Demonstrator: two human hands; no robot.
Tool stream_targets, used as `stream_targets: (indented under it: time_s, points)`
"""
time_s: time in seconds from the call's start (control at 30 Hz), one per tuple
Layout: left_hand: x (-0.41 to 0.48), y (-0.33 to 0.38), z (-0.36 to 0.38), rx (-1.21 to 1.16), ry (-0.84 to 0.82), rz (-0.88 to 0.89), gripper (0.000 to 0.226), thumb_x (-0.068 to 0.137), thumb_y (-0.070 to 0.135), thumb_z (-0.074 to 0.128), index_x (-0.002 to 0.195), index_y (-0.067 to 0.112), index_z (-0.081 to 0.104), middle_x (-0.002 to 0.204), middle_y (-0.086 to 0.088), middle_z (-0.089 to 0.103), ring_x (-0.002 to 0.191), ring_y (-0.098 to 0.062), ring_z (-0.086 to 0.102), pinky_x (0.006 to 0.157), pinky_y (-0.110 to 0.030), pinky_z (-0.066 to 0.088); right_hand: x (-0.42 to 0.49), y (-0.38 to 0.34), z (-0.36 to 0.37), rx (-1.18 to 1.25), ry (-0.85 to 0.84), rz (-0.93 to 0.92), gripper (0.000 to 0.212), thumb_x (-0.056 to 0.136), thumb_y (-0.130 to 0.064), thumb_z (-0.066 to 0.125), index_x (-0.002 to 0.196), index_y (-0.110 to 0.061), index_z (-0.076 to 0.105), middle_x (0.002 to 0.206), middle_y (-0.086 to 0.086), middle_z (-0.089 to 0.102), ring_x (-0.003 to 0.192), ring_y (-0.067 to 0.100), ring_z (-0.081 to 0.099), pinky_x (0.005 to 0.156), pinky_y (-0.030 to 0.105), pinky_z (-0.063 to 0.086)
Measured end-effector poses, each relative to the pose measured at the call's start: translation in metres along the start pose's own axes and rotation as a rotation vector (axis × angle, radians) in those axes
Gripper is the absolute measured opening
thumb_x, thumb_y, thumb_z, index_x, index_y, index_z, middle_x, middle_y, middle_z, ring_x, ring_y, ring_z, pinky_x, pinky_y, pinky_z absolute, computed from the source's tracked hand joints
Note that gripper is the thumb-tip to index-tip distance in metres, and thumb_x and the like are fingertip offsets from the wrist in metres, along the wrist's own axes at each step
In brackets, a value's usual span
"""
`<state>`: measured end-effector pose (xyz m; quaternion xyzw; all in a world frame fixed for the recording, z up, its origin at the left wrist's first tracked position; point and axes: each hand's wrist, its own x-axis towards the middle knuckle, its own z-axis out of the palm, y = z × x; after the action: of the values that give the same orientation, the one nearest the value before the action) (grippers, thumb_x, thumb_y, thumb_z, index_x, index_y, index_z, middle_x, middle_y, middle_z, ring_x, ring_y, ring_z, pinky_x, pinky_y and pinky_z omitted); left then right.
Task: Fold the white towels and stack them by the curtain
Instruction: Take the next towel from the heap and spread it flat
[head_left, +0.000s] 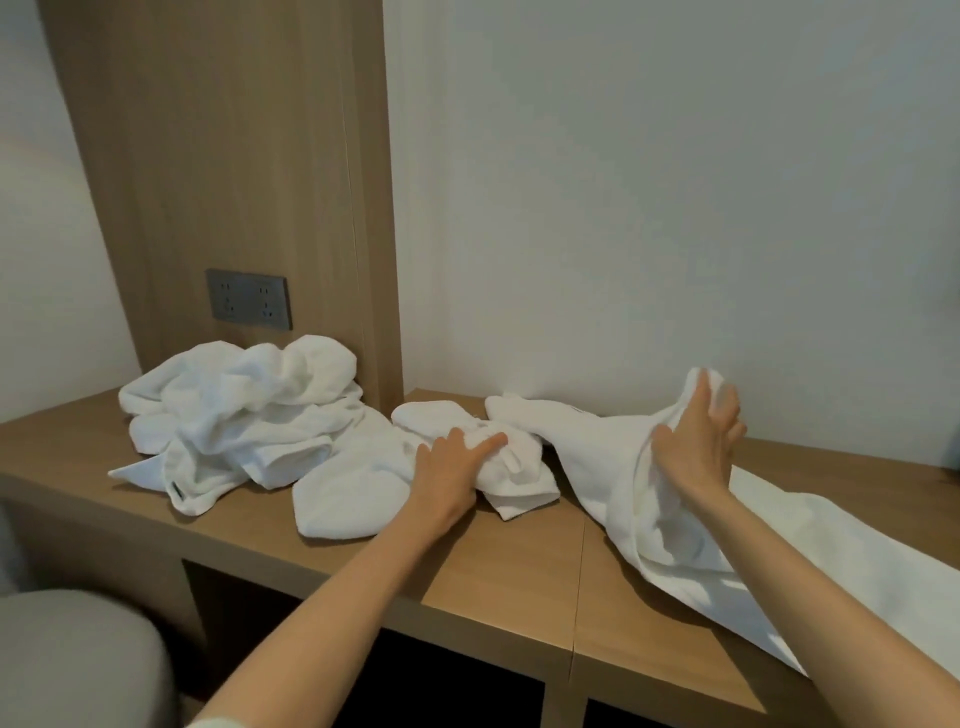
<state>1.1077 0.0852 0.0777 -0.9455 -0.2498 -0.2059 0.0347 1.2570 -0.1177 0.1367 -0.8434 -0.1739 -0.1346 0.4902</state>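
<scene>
A heap of crumpled white towels (244, 415) lies on the wooden counter (509, 577) at the left, below a wall socket. My left hand (454, 462) grips a bunched part of a white towel (353, 493) at the counter's middle. My right hand (696, 441) is raised and holds up a fold of a long white towel (613, 467). That towel drapes down and spreads flat along the counter to the right edge of the view. No curtain is visible.
A grey double wall socket (248, 298) sits on the wood panel (234, 156) behind the heap. A white wall (675, 182) backs the counter. Open dark shelves lie under the counter. A grey rounded seat (67, 670) is at the bottom left.
</scene>
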Motion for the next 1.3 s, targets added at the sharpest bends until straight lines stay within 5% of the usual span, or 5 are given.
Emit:
stream_targets:
  time_s: [0.17,0.4,0.73,0.97,1.3]
  points:
    - [-0.002,-0.024,-0.05,-0.115,0.249,0.037,0.075,0.078,0.01,0.056,0.144,0.036,0.033,0.13,-0.011,0.047,0.114,-0.03,0.048,0.086,-0.037,0.042,-0.016,-0.023,0.02,-0.313,-0.162,-0.475,0.056,0.091,-0.007,0.047,0.143,-0.026,0.04,0.156,0.005,0.024,0.144,0.022,0.014,0.116,0.046,-0.002]
    - [0.007,-0.062,-0.154,0.002,0.549,0.058,0.065,0.078,0.009,0.061,0.138,0.03,0.047,0.115,-0.018,0.052,0.097,-0.038,0.052,0.073,-0.041,0.041,-0.046,-0.116,0.07,0.379,-0.612,-0.631,0.058,0.095,-0.03,0.055,0.144,-0.042,0.026,0.136,-0.025,0.038,0.117,-0.006,0.045,0.084,0.001,0.036]
    - [0.044,-0.158,-0.223,0.48,1.028,0.14,0.053,0.073,0.0,0.073,0.119,0.026,0.068,0.095,-0.019,0.065,0.066,-0.03,0.059,0.06,-0.037,0.046,-0.044,-0.248,0.138,0.644,-0.636,-0.649,0.052,0.098,-0.023,0.046,0.139,-0.048,0.028,0.137,-0.02,0.048,0.126,0.012,0.048,0.099,0.03,0.043]
    - [0.04,-0.236,-0.097,0.193,0.079,-0.341,0.073,0.091,0.037,0.05,0.149,0.045,0.006,0.16,0.006,-0.007,0.146,-0.023,-0.005,0.11,-0.065,0.004,-0.036,-0.238,0.221,0.188,-0.808,-0.81,0.059,0.103,-0.019,0.035,0.153,-0.018,0.004,0.161,-0.001,-0.003,0.147,0.011,-0.001,0.112,0.019,0.006]
    - [0.038,-0.236,-0.087,0.039,-0.167,-0.466,0.079,0.09,0.05,0.049,0.152,0.034,0.003,0.159,0.005,-0.016,0.145,-0.032,-0.016,0.111,-0.064,0.0,-0.038,-0.203,0.23,0.118,-0.868,-0.695,0.05,0.101,-0.016,0.038,0.15,-0.017,0.027,0.157,0.0,0.021,0.145,0.015,0.018,0.115,0.029,0.019]
